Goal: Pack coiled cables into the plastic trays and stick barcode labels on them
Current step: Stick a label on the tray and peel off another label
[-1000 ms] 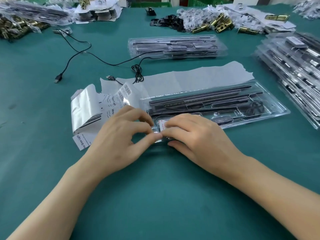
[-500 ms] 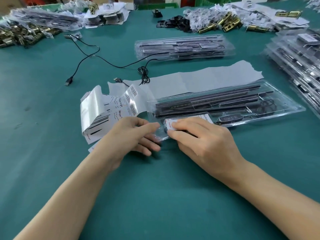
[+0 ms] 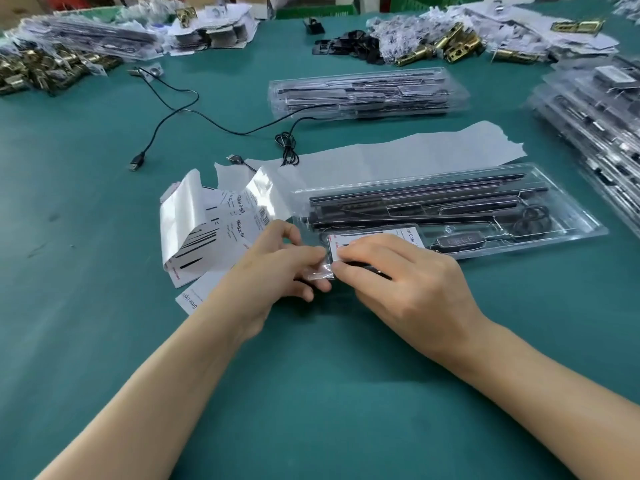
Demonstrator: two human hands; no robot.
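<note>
Pressing: my right hand (image 3: 401, 271) lies flat on the barcode label (image 3: 375, 239), fingers spread over it, gripping nothing.
Left hand (image 3: 277, 268): thumb and fingers pinch the near-left corner of the plastic tray (image 3: 568, 233).
Tray: stretches away to the right of both hands, holding black bars and a coiled cable (image 3: 533, 218).
Label sheets (image 3: 207, 233): curled, just left of my left hand.
Loose cable (image 3: 214, 123): beyond my hands on the green table (image 3: 329, 393).
Packed trays (image 3: 367, 93): further beyond.
</note>
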